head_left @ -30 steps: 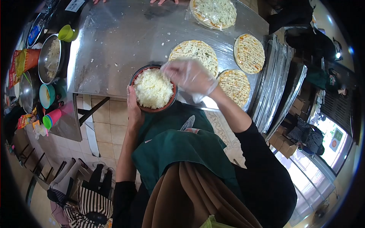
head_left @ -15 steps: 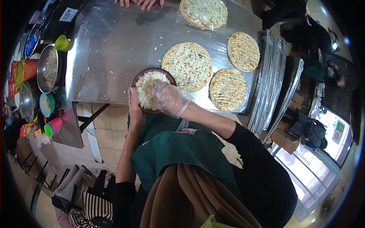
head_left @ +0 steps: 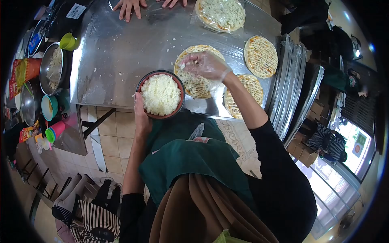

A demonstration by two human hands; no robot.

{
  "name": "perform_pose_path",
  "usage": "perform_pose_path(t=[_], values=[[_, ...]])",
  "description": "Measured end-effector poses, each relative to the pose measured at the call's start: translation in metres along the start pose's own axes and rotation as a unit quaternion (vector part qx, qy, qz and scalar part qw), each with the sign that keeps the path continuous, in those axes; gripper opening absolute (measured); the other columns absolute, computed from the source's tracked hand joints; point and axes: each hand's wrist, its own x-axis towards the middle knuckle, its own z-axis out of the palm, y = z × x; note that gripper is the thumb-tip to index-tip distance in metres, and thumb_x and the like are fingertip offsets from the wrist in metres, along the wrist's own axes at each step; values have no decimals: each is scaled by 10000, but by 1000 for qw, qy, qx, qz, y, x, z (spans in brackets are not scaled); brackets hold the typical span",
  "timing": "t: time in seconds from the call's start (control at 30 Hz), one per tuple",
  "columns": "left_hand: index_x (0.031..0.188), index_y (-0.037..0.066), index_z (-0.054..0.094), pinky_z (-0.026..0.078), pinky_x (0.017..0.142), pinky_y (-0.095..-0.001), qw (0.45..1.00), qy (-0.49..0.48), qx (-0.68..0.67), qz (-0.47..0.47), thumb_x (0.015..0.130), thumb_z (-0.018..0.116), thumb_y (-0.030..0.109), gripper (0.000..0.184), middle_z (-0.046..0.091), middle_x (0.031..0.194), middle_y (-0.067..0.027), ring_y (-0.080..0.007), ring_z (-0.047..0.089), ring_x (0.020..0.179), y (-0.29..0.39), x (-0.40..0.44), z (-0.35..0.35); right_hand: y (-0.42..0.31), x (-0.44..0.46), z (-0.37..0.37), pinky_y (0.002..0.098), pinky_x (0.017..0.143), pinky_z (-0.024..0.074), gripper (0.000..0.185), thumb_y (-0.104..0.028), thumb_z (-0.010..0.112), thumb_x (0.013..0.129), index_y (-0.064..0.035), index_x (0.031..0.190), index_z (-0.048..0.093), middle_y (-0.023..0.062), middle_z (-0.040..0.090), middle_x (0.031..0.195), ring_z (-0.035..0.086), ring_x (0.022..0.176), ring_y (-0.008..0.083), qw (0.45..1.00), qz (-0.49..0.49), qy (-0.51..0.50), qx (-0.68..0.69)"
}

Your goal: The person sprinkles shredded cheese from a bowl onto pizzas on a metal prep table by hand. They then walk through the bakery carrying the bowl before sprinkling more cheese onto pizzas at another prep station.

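Note:
My left hand (head_left: 142,115) grips the side of a dark bowl with a reddish-brown inner rim (head_left: 182,95), at the table's near edge. White grated cheese (head_left: 161,94) fills the bowl. Over a pizza (head_left: 197,88) just right of the bowl is my right hand (head_left: 207,67), in a clear plastic glove, fingers curled together with white cheese bits at their tips. That pizza has sauce stripes and scattered cheese and is partly hidden by the hand. Two striped pizzas, one lower right (head_left: 248,94) and one upper right (head_left: 261,56), lie beyond.
A cheese-covered pizza in clear plastic (head_left: 222,15) lies at the far edge of the metal table (head_left: 109,60). Another person's hands (head_left: 130,7) rest there. At left stand a metal bowl (head_left: 43,79), a green cup (head_left: 68,41) and colored cups. Stacked trays (head_left: 283,77) stand right.
My right hand has moved out of the bowl, up and right, over the middle pizza. The other person's hands have come further onto the table. The bowl has shifted slightly left.

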Motion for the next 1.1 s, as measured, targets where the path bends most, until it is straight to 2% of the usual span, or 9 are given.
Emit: perform_pose_path(t=[0.1,0.2,0.5,0.63,0.73,0.83,0.93,1.07,1.1], values=[[1334,5,397,387,1009,-335,1000,23,5,5,995,352,449,561,487,1309,-102,-185,493,1191,0,-2,-7,8,13,7,326,737,530,216,-190,602,870,-73,1043,655,88,669,961,630,794,225,947,-69,84,-301],[1331,9,400,391,1005,-337,999,39,5,5,990,352,467,573,494,1304,-100,-185,500,1183,3,-7,-10,27,24,23,350,830,500,241,-179,573,841,-73,1042,656,117,654,996,615,886,277,901,-104,121,-404],[1330,8,402,391,1004,-336,999,40,7,0,986,348,484,589,493,1307,-99,-188,502,1180,7,-13,-6,35,20,-11,360,764,516,250,-107,535,794,-90,999,676,154,667,932,635,813,300,940,-105,169,-276],[1322,-3,409,389,1007,-337,999,27,17,0,992,344,469,580,488,1316,-105,-187,502,1182,5,-8,-4,8,1,-15,333,719,527,205,-186,550,892,-91,1025,673,141,665,950,651,723,219,967,25,118,-225],[1339,-29,388,360,1032,-331,1000,-5,3,8,1001,341,434,575,457,1344,-125,-200,459,1228,1,-3,-3,-14,-19,-6,348,709,532,226,-255,584,903,-100,1042,670,139,667,979,658,690,230,996,9,75,53],[1362,-53,352,324,1057,-321,998,-19,50,46,1010,328,391,567,424,1368,-143,-213,401,1278,-19,11,-18,-67,-37,17,361,785,532,346,-355,527,929,-62,1052,663,144,679,999,664,816,296,998,-39,14,51],[1358,-7,361,373,1038,-355,996,-75,43,19,1003,271,466,598,479,1335,-128,-217,481,1222,4,-3,22,-62,-37,54,399,738,522,311,-319,527,915,-55,982,676,169,672,917,648,806,310,957,-219,147,-119],[1358,-53,335,340,1047,-322,998,-58,19,36,1017,306,371,544,437,1350,-156,-215,425,1257,-11,6,9,-50,-43,74,414,700,496,256,-293,593,853,-47,905,639,152,613,863,591,780,329,952,-98,42,-288],[1350,-44,344,355,1038,-328,997,-65,3,35,1017,306,379,539,448,1339,-153,-213,444,1240,-6,2,18,-40,-44,89,412,704,499,261,-256,604,813,-28,936,629,156,611,860,594,792,314,931,-158,80,-317]])
